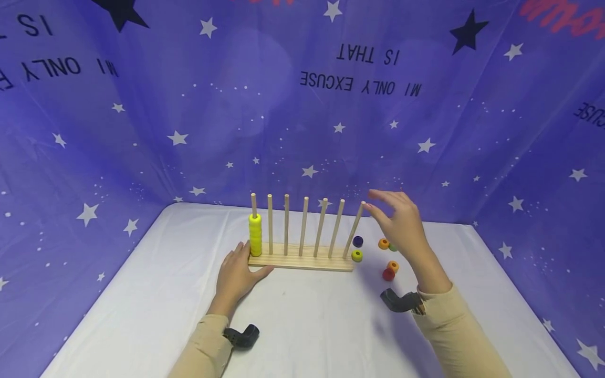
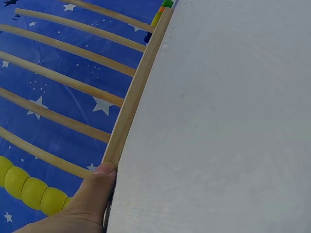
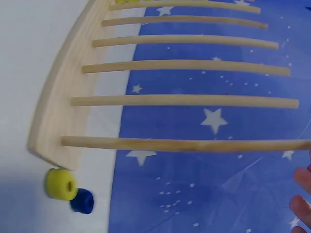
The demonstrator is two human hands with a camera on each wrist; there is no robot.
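A wooden peg rack (image 1: 302,265) stands on the table, with several upright rods along its base. Yellow beads (image 1: 255,235) are stacked on the leftmost rod, whose top sticks out bare. My left hand (image 1: 236,275) holds the base's left end, its thumb (image 2: 99,182) along the front edge and its fingers at the side. Over at the right end, my right hand (image 1: 399,223) is raised with thumb and forefinger apart, the thumb tip right at the top of the rightmost rod (image 1: 354,230). No bead shows between those fingers. The other rods carry no beads.
Just off the base's right end lie a yellow-green bead (image 1: 356,255) and a dark blue bead (image 1: 358,241). Farther right are orange beads (image 1: 383,243), a red bead (image 1: 388,274) and a partly hidden green bead (image 1: 393,247). A purple star-printed cloth (image 1: 283,131) hangs behind the white table (image 1: 302,325).
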